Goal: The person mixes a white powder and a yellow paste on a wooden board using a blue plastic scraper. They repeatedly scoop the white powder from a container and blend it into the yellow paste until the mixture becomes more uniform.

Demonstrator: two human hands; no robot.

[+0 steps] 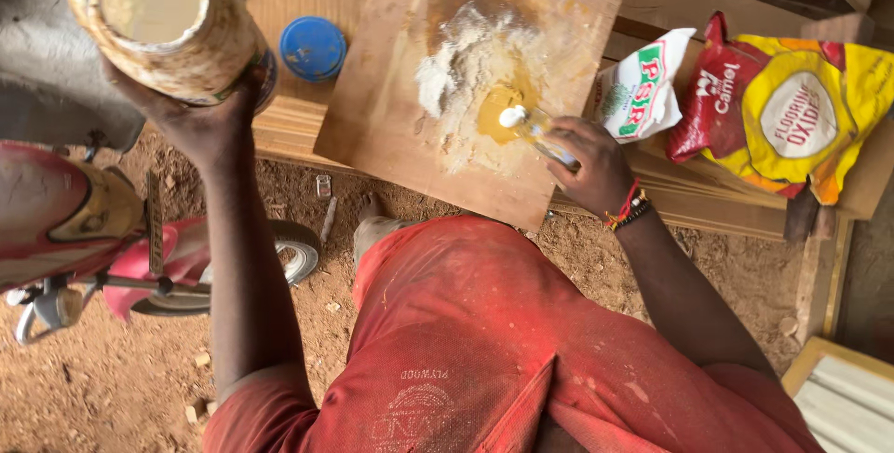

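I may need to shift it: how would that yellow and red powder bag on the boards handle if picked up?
The yellow and red powder bag looks crumpled, so probably floppy and saggy. Its top seems torn open, so tilting may spill powder. Glossy film could be slippery.

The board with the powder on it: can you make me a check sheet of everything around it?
Surface: wooden board lying on planks, stained, with a pile of white powder and a yellow puddle.
Job's things: open crusted tin raised in the left hand; small bottle tipped over the puddle by the right hand.
Clutter: blue lid, white bag, yellow and red bag.
Grippers: both hands busy, each gripping its container.
Cables: nothing seen.
Surroundings: red dirt ground, part of a red motorbike on the left.
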